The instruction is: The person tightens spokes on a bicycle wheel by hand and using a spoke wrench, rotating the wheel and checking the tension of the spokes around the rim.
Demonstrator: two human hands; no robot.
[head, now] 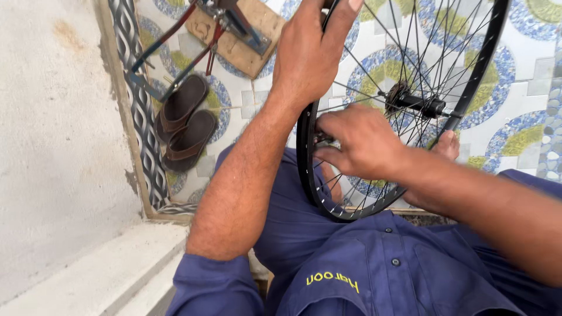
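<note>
At far left we see brown sandals (184, 129) on the tiled floor (515, 105). Our left hand (307, 50) grips the black bicycle wheel (306, 153) at its rim, upright over our lap; our right hand (360, 140) pinches a spoke fitting there.

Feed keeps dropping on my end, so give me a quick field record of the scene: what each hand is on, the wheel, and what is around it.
left hand: grips the top of the black rim
right hand: pinches a small part at the rim's inner edge, among the spokes; what it is cannot be told
bicycle wheel: black rim, no tyre, upright over the lap
hub: black, axle sticking out
sandals: brown pair on the patterned tile floor
wooden board: with metal tool on it, beyond the wheel
clothing: blue work shirt
</note>
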